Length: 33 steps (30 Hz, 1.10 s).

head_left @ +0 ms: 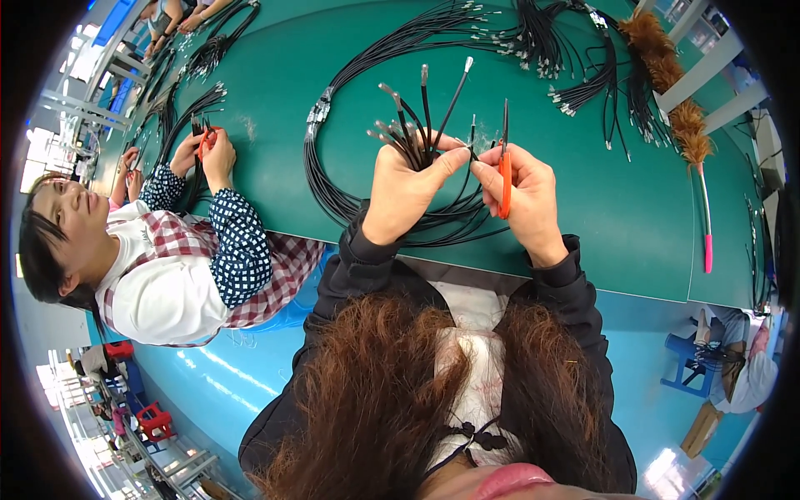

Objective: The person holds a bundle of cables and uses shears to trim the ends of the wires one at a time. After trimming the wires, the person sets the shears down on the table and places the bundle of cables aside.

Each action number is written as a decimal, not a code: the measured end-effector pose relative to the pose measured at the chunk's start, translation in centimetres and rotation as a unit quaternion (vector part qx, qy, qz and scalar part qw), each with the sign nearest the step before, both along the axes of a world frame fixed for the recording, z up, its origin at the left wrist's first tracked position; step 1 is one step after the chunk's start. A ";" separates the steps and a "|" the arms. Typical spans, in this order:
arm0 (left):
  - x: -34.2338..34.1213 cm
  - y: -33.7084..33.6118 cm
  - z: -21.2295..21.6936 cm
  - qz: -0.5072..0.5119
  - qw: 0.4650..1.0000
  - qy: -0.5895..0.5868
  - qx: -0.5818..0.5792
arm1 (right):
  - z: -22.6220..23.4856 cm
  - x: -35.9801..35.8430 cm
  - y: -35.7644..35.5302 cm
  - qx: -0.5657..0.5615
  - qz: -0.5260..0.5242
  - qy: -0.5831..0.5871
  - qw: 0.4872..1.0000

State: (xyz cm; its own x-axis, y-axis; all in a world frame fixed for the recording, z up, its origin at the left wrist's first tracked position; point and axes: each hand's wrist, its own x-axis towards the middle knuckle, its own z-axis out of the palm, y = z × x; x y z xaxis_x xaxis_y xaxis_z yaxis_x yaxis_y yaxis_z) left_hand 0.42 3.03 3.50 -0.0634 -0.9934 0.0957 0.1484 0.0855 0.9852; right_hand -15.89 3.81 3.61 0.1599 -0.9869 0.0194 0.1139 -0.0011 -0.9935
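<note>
My left hand is closed around a bunch of thin black cables whose metal-tipped ends fan upward. Their long loops trail over the green table and back under my hands. My right hand holds a small orange-handled cutter upright, and its thumb and forefinger pinch one cable end beside my left thumb. The two hands touch above the table's near edge.
More black cable bundles with metal ends lie across the far table. A brown feather duster with a pink handle lies at the right. A co-worker in a checked apron sits at my left, hands on cables and an orange tool.
</note>
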 end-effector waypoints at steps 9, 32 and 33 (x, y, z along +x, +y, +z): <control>-0.3 0.2 -0.8 0.020 1.000 -0.005 0.012 | -0.4 1.2 0.1 0.019 -0.060 -0.005 0.998; -2.1 0.0 -2.3 0.135 0.972 -0.127 -0.142 | -0.5 1.2 -0.3 0.019 -0.067 0.024 0.997; -2.2 0.0 -2.2 0.134 0.972 -0.127 -0.143 | -0.5 1.1 -0.4 0.035 -0.065 0.009 0.997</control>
State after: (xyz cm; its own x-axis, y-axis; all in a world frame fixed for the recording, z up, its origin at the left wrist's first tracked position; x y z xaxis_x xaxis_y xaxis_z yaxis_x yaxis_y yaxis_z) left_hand -1.76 2.99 1.29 0.1363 -0.9127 0.3852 -0.1609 0.3632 0.9177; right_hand -14.78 3.41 3.15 0.0302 -0.9982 -0.0526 0.0987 0.0554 -0.9936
